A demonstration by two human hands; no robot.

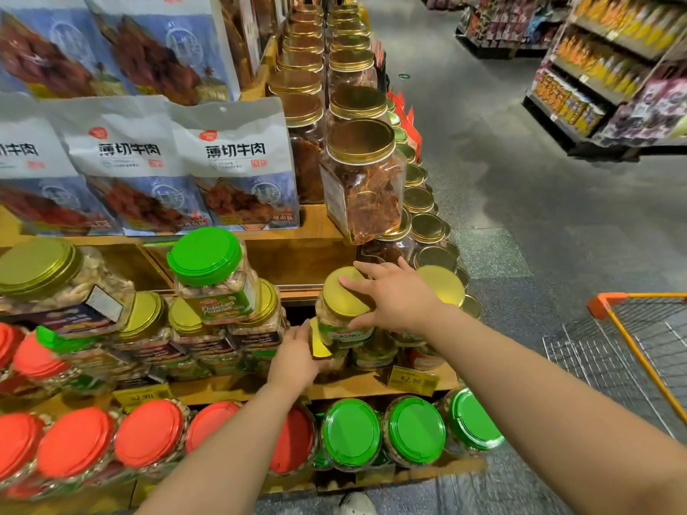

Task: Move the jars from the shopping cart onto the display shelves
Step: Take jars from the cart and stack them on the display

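A clear jar of cashews with a gold lid [339, 305] is over the middle wooden shelf [357, 384], tilted, among other gold-lidded jars. My right hand [390, 297] grips it from above, fingers spread over the lid and thumb under its rim. My left hand [297, 353] holds the jar's lower left side by its yellow label. The orange-framed shopping cart [639, 340] stands at the right edge; only its wire basket corner shows, with no jars visible in it.
A green-lidded pistachio jar [212, 273] sits stacked on gold-lidded jars to the left. Red-lidded jars [148, 433] and green-lidded jars [412, 429] fill the bottom shelf. Beef-snack bags [238, 169] and gold-lidded jars of dried meat [362, 180] stand above. The aisle floor lies to the right.
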